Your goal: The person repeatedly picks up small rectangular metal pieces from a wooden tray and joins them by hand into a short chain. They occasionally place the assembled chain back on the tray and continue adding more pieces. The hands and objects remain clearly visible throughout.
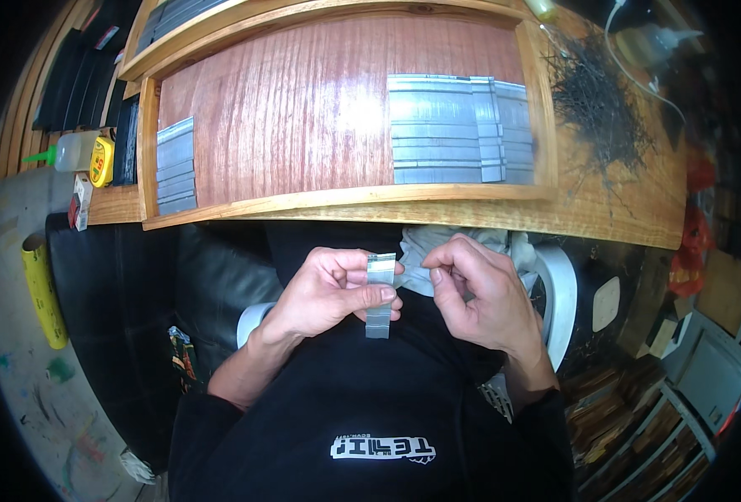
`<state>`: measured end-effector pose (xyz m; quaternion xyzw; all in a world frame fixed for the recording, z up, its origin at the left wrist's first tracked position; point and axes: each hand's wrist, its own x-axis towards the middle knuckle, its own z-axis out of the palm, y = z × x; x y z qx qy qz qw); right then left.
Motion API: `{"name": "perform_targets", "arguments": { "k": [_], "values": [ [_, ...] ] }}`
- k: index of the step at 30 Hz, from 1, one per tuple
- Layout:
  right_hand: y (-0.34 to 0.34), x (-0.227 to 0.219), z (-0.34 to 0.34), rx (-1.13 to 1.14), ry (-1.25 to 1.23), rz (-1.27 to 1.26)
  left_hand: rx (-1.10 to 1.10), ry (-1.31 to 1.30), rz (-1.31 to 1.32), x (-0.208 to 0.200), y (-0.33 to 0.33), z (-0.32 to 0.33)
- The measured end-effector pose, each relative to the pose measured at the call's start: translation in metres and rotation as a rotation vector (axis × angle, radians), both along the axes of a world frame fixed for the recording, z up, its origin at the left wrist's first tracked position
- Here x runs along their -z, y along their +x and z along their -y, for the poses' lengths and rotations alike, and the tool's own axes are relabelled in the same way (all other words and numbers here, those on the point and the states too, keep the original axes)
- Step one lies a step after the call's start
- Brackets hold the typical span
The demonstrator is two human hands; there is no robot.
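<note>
My left hand [337, 289] grips a short grey metallic-looking strip [378, 322] upright, thumb across its front and fingers behind it. Close to its right side, my right hand [483, 293] has thumb and forefinger pinched together; whatever is between them is too small to make out. Both hands are over my lap, in front of the table edge. Beyond them lies a shallow wooden tray [345, 201] with a reddish wood-grain bottom. Rows of similar grey strips [433, 130] fill its right part, and a narrower stack [176, 165] lies along its left end.
A heap of thin dark wires or pins [596, 109] lies on the table right of the tray. Behind the tray is another wooden tray [178, 50]. At left stand a green-tipped bottle [73, 152] and a yellow container [102, 161]. A pale cloth [425, 243] hangs behind my right hand.
</note>
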<state>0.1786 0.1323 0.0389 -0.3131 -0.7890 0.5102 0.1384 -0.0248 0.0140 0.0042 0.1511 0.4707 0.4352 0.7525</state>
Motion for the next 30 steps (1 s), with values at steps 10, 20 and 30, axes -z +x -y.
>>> {"name": "perform_targets", "arguments": {
  "k": [10, 20, 30],
  "values": [
    [0.004, 0.014, 0.004, 0.069, -0.005, -0.166, 0.042, 0.001, -0.018, -0.005, 0.001, -0.001],
    [0.009, 0.013, 0.004, 0.004, 0.184, -0.113, 0.045, 0.011, 0.034, -0.004, 0.003, 0.001],
    [0.001, 0.015, 0.009, -0.077, 0.168, -0.144, 0.037, 0.034, 0.016, 0.001, 0.006, 0.002]
  ]
}}
